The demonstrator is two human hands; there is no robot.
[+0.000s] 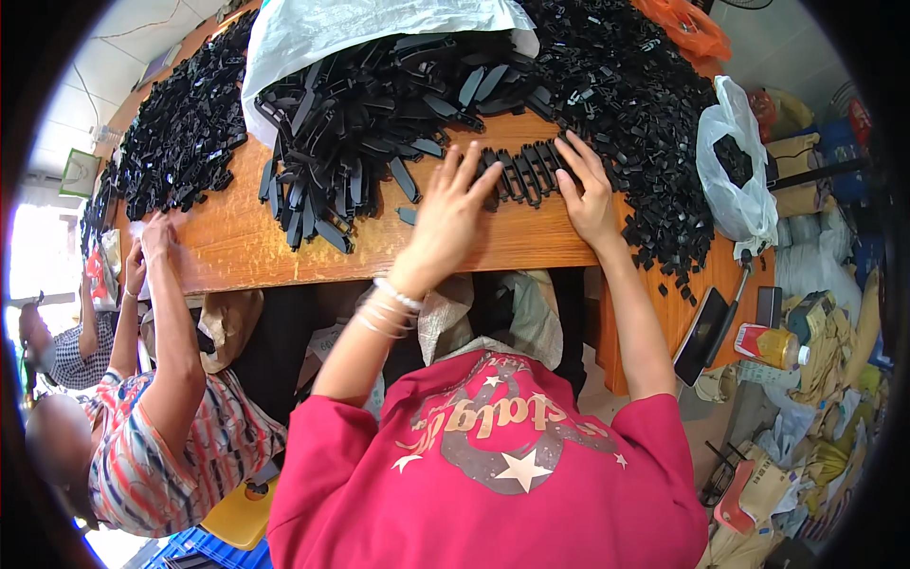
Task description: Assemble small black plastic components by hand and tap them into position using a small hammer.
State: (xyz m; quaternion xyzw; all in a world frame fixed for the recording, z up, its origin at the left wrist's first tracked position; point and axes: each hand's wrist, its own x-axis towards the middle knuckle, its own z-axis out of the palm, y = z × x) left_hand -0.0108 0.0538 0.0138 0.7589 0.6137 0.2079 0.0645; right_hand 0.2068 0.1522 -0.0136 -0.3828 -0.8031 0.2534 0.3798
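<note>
A row of small black plastic parts [526, 174], set side by side, lies on the wooden table [531, 232] between my two hands. My left hand [453, 211] is at the row's left end, fingers stretched and apart, slightly blurred, with fingertips over the end pieces. At the other end, my right hand [591, 201] has its fingers extended, index fingertip against the last parts and thumb apart. Neither hand grips anything that I can see. Longer black curved plastic pieces [351, 123] spill from a white sack [379, 21] beyond my left hand.
Small black clips [654, 123] heap up on the right, near a white plastic bag [735, 194]. A phone on a stand [701, 332] and an oil-coloured bottle [770, 346] stand at the right edge. On the left, a co-worker's hands [156, 237] work beside another black heap [185, 133].
</note>
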